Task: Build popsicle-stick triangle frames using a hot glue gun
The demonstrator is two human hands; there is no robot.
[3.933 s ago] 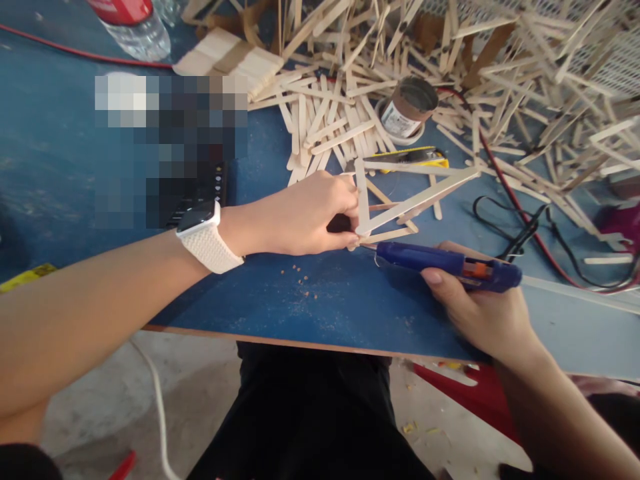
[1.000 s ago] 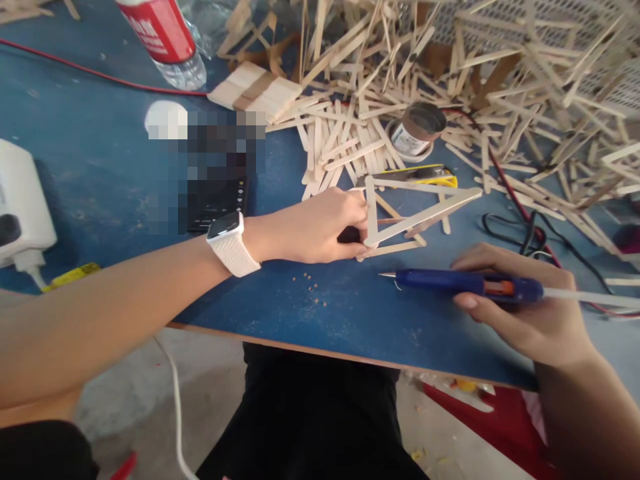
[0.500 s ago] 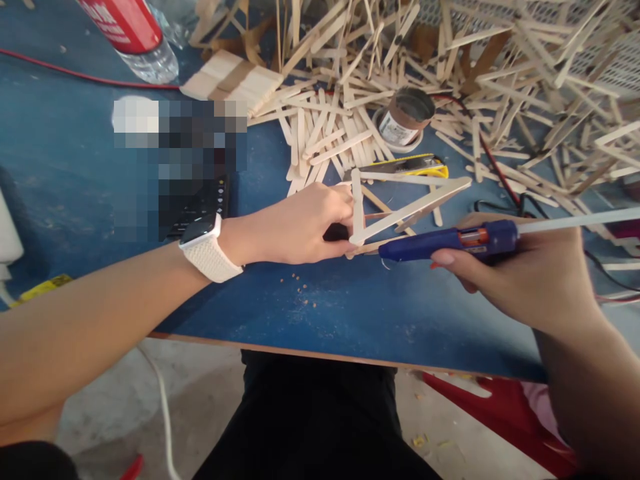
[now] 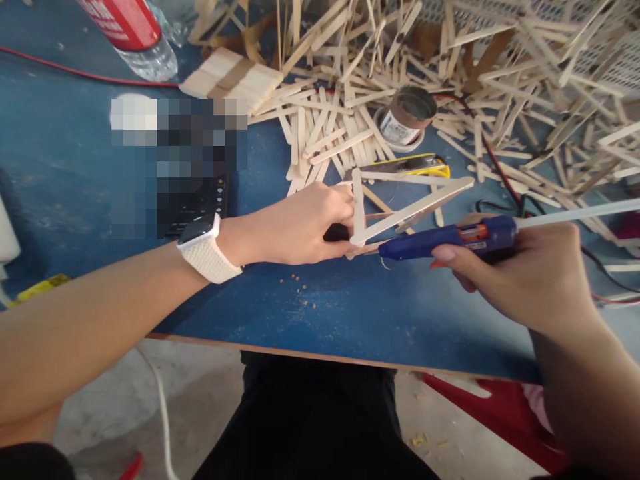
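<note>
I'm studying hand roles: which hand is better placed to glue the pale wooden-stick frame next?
Probably the right hand: it grips the blue plastic glue gun, aimed toward the pale wooden-stick frame. The left hand is occupied holding the frame.

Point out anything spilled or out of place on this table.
Small brown crumbs lie scattered on the blue tabletop, on the person's side of the left hand, like stray debris. Farther back, loose wooden sticks lie jumbled, some crossing, unlike the neat banded bundle beside them.
</note>
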